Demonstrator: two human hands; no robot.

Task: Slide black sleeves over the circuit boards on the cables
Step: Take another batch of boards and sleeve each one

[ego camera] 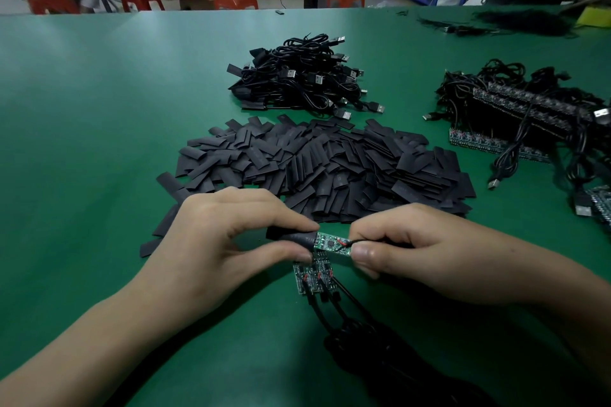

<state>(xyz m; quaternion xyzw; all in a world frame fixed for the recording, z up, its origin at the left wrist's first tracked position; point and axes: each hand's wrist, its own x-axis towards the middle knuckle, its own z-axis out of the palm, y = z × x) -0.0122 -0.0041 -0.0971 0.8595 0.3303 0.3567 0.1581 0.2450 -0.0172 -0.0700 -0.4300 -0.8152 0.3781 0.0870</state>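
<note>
Left hand (pixel 224 235) pinches a black sleeve (pixel 291 236) just started over the circuit board (pixel 330 240) the right hand (pixel 423 254) grips; many bare boards (pixel 515 109) remain

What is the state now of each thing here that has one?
left hand, pinches black sleeve.
right hand, pinches cable beside circuit board.
circuit board, one end in sleeve, rest bare.
sleeve pile, loose, flat, unused.
boards below hands, bare, lying on table.
far cable heap, sleeves seemingly on.
right bundle, boards bare.
</note>
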